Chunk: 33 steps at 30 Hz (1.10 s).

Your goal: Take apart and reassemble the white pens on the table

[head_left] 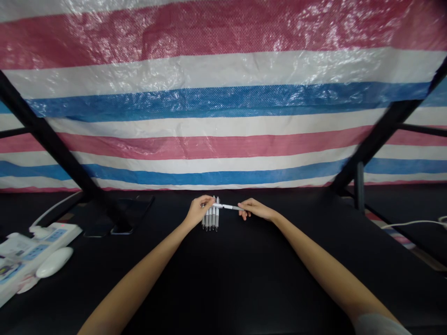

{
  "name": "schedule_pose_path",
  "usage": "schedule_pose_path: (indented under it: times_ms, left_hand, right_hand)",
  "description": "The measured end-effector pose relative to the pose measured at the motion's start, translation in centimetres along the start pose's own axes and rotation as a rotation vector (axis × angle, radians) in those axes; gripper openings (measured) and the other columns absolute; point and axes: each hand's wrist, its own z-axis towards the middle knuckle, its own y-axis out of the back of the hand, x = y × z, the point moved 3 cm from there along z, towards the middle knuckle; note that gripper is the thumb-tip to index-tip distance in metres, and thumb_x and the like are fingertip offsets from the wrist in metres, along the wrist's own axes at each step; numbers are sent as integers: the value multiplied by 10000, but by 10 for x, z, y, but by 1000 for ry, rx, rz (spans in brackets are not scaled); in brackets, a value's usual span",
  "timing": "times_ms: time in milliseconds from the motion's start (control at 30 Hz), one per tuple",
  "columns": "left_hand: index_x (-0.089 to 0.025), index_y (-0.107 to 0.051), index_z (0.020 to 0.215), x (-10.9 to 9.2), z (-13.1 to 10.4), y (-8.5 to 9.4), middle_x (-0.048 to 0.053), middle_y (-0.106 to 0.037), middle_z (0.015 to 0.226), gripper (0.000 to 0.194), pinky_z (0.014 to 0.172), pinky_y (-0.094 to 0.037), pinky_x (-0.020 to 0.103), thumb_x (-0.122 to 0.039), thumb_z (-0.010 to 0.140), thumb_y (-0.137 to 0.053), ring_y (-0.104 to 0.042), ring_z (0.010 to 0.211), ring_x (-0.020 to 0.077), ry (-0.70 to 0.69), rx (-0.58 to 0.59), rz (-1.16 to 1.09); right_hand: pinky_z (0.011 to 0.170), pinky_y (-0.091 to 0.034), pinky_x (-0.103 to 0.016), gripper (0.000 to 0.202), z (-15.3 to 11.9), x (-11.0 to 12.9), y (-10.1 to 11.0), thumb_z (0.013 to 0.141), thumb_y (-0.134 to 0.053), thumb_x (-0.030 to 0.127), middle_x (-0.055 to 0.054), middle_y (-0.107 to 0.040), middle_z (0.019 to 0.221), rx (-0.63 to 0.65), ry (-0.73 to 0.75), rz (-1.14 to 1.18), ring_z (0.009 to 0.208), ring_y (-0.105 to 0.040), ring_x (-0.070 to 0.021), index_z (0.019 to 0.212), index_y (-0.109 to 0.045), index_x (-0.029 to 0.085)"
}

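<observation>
A white pen with a grey grip (228, 207) is held crosswise between my two hands, above the black table. My left hand (199, 209) pinches its left end, and my right hand (254, 209) pinches the grey right end. Beneath and beside my left hand lies a row of several similar pens (210, 222), side by side, their grey grips toward me. My left fingers hide part of the row's upper ends.
A white power strip (47, 246) with plugs lies at the left, a white computer mouse (55, 262) beside it. Dark flat panels (134, 211) lie near the left black post (75, 156). Another black post (377, 139) slants at the right. A striped plastic sheet (223, 149) hangs behind the table.
</observation>
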Motion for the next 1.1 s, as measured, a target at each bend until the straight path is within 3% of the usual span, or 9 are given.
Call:
schedule_pose_path:
  times_ms: [267,400,500,767,900,1100]
  left_hand:
    - [-140,-634,864,0,0,-1,61,-705,793,291,653,-497,271,-281,629,-733,-646,699,170,56,43,-170]
    - [-130,-640,861,0,-1,-1,60,-703,771,276,635,-480,249,-282,650,-730,-634,661,151,118,20,-261]
    - [-128,-645,863,2,-1,1,56,-698,742,280,653,-479,250,-257,636,-746,-640,666,153,166,-18,-398]
    - [-134,-593,1019,9,5,12,34,-659,732,337,710,-498,269,-171,696,-680,-635,695,135,241,-143,-857]
    - [-146,-554,1099,8,4,14,23,-645,716,386,673,-515,287,-142,722,-635,-626,625,128,305,-152,-905]
    - [-129,-597,990,7,4,12,19,-640,672,300,639,-521,278,-95,693,-632,-614,579,122,354,-146,-907]
  right_hand:
    - [478,-330,-219,511,2,-5,3,779,-504,614,-12,-591,498,-98,-7,39,474,-513,-95,636,-605,133]
    - [487,-332,-219,493,1,-3,2,788,-515,590,-21,-610,527,-39,-10,16,495,-516,-97,696,-645,124]
    - [494,-339,-219,461,0,-1,2,788,-532,567,-34,-639,588,5,4,9,534,-532,-104,770,-673,128]
    - [475,-348,-210,395,0,-2,3,769,-579,524,-29,-614,608,-116,21,75,545,-517,-103,762,-652,136]
    - [470,-354,-207,378,1,-3,3,765,-589,511,-22,-601,603,-140,24,91,543,-514,-101,758,-643,136]
    - [459,-354,-203,374,2,-5,3,744,-609,512,-12,-586,594,-163,15,112,531,-506,-94,748,-635,139]
